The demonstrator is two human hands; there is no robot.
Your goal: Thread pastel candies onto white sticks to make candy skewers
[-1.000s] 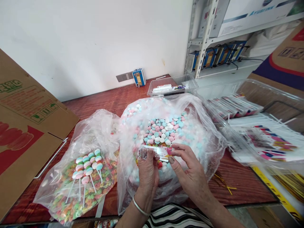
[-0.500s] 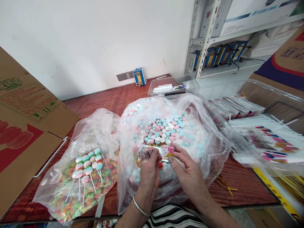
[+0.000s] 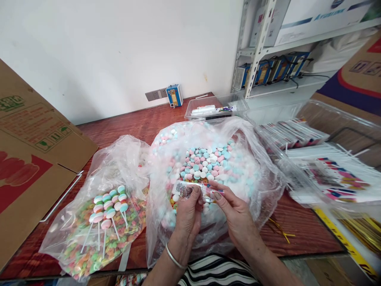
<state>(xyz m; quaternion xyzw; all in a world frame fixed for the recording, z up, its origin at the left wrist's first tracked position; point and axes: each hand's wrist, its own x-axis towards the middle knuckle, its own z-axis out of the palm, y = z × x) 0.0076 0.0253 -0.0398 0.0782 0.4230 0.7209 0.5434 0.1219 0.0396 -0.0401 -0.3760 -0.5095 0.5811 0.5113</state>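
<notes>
A small printed plastic wrapper (image 3: 186,190) with a pink and yellow pattern is stretched between both hands, above the middle of a big clear bag (image 3: 268,174). My left hand (image 3: 189,214) pinches its left part between thumb and fingers. At the right end, my right hand (image 3: 233,208) grips it with thumb and fingertips. Whether anything is inside the wrapper I cannot make out. Pink, blue and white candies (image 3: 202,163) fill the bag just beyond the hands. To the left, candy lollipops (image 3: 110,208) with white sticks rest on a bag of colourful ring candies (image 3: 89,258).
Cardboard boxes stand at the left (image 3: 38,159) and far right. A clear bin (image 3: 274,155) at right holds printed wrappers and white sticks (image 3: 336,155). Gold twist ties (image 3: 282,230) lie near the right table edge. A small clear tray (image 3: 190,115) sits behind the bag.
My right hand has shifted slightly left and closed its fingers on the wrapper's right end, which now looks bunched. My left hand keeps its pinch in nearly the same place.
</notes>
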